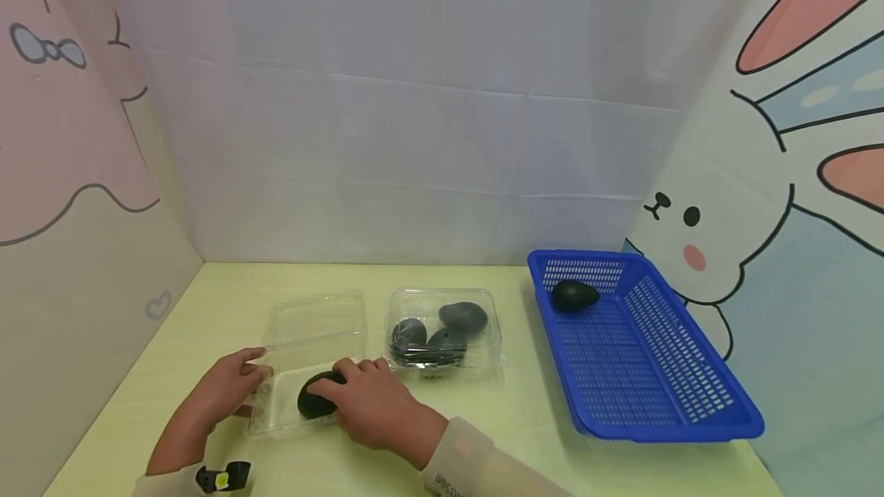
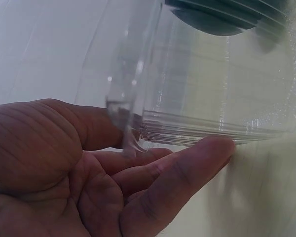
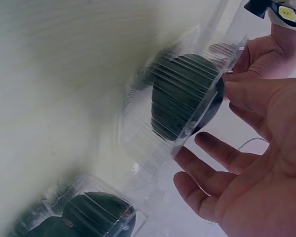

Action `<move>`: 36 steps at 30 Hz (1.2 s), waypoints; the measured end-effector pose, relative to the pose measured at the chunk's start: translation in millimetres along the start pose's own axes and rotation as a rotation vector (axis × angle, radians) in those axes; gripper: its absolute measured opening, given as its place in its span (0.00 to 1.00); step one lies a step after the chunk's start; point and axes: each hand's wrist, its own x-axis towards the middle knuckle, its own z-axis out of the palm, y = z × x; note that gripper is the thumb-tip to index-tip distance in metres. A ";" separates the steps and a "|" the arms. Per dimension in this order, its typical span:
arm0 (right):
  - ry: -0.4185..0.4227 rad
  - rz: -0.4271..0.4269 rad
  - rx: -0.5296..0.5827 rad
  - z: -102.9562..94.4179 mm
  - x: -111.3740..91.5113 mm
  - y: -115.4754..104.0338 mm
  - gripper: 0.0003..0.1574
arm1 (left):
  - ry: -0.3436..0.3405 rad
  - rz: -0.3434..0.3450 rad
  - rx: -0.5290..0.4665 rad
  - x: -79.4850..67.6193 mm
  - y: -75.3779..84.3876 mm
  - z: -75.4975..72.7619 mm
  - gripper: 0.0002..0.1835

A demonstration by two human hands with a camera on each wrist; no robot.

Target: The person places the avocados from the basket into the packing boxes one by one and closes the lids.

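Note:
An open clear plastic clamshell box [image 1: 283, 386] lies on the table in front of me, its lid [image 1: 314, 317] folded back away from me. Its left side is pinched by my left hand [image 1: 231, 383], with the thumb at the rim and a finger along the ribbed wall [image 2: 197, 131]. Inside the box, toward its right side, is a dark green avocado [image 1: 314, 399]. My right hand [image 1: 376, 405] holds this avocado from above, thumb on the near side. In the right wrist view the avocado [image 3: 180, 96] shows through the ribbed plastic, and the fingers reach the box rim.
A closed clear clamshell box [image 1: 417, 305] with three avocados stands to the right of the open one. Farther right is a blue plastic basket [image 1: 663, 433] with one avocado [image 1: 575, 295] at its far left. Cloth walls surround the pale table [image 1: 525, 451].

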 end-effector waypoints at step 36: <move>0.177 0.157 0.136 -85.2 -36.6 83.9 0.30 | -0.002 0.000 0.017 6.3 -4.7 -1.8 0.31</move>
